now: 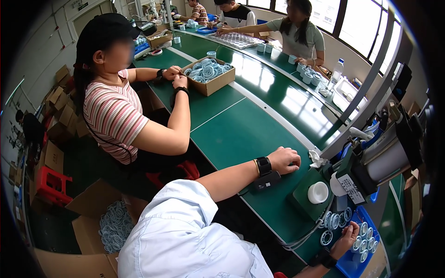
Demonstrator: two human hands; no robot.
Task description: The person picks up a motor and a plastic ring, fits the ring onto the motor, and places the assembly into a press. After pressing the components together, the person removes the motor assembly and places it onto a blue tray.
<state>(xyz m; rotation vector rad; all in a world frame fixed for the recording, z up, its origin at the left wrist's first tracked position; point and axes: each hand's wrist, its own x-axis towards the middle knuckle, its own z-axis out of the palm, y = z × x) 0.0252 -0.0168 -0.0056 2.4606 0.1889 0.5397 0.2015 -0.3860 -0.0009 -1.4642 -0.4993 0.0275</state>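
Note:
My left hand [284, 160] rests on the green bench top, its fingers loosely bent with a gap beside the thumb and nothing visible in it. A black device [267, 180] is strapped at that wrist. My right hand [345, 240] is at the near edge of a blue tray [347, 265], fingers drawn together; what they hold, if anything, is hidden. Several pale blue-and-white round parts [364, 244] stand in the tray beside these fingers. Just left of it lie several flat pale blue rings [326, 237]. A green machine base with a white round fixture [318, 192] stands between my hands.
A machine with a clear cylinder [384, 155] rises at right, cables [301, 243] below it. To the left, a co-worker in a striped shirt [116, 118] handles something by a carton of blue rings [208, 83]. An open carton of rings [116, 227] sits low left. Other people work across the bench.

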